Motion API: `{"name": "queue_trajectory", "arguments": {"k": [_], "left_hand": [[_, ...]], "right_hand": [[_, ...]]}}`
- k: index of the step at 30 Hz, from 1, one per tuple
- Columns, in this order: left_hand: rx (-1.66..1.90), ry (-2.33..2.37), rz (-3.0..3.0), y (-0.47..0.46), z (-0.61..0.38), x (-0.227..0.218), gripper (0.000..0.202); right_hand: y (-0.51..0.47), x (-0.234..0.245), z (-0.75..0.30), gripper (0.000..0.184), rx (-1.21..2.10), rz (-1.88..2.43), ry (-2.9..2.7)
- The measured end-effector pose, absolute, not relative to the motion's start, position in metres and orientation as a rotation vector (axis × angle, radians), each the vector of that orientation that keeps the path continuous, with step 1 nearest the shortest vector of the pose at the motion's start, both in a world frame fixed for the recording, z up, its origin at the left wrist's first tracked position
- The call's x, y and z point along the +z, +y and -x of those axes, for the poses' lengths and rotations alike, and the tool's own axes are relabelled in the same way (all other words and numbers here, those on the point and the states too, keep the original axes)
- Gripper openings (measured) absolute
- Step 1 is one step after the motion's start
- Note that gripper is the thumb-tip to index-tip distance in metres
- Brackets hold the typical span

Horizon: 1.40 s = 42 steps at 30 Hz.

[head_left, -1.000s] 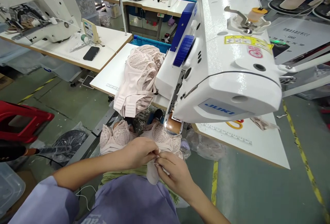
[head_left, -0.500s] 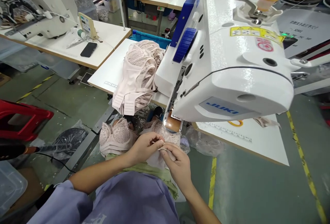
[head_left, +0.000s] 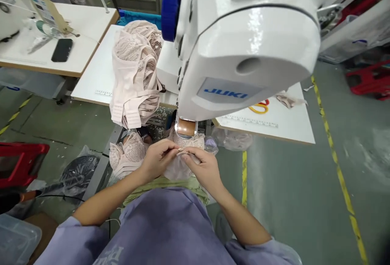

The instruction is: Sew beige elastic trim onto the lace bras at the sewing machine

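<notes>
Just below the head of a white JUKI sewing machine, my two hands meet and pinch the edge of a pale pink bra that hangs over my lap. Thumb and fingers of my left hand close on the edge from the left. My right hand grips it a short way to the right, fingertips almost touching the left ones. The exact part pinched is small and partly covered by the fingers. Another lace bra rests on my lap beside my left hand.
A pile of pale pink bras lies on the white table left of the machine. Yellow-handled scissors and a fabric scrap lie on the tabletop at right. A phone is on the left table; a red stool stands at left.
The view has tipped downward and shifted right, so the machine and tables sit higher and further left. Both hands still pinch the bra edge, now more level with each other.
</notes>
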<state>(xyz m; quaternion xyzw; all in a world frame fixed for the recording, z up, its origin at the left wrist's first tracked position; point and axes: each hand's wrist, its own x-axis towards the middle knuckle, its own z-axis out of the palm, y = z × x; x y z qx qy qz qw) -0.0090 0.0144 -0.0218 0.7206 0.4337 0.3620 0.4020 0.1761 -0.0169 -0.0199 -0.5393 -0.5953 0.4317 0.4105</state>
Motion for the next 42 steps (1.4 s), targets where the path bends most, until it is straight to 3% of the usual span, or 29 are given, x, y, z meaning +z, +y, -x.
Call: {"name": "queue_trajectory", "arguments": {"k": [6, 14, 20, 34, 39, 42], "left_hand": [[0.884, 1.06, -2.175, 0.012, 0.007, -0.008, 0.013], [0.894, 1.043, -2.317, 0.015, 0.006, 0.005, 0.009], [0.824, 1.042, -2.229, 0.018, 0.006, 0.003, 0.012], [0.424, 1.027, -2.426, 0.026, 0.01, 0.004, 0.028], [0.467, 1.077, -2.515, 0.023, 0.006, 0.004, 0.034], [0.511, 1.15, -2.371, 0.028, 0.002, 0.009, 0.034]], "right_hand": [[-0.002, -0.009, -0.196, 0.017, 0.859, 1.442, -1.811], [0.012, 0.011, -0.209, 0.019, 1.381, 1.289, -1.842], [0.011, 0.013, -0.212, 0.014, 1.43, 1.278, -1.85], [0.003, 0.012, -0.207, 0.012, 1.06, 1.296, -2.11], [0.0, 0.011, -0.201, 0.012, 0.581, 1.269, -2.091], [0.015, 0.017, -0.2, 0.013, 0.488, 1.272, -2.096]]}}
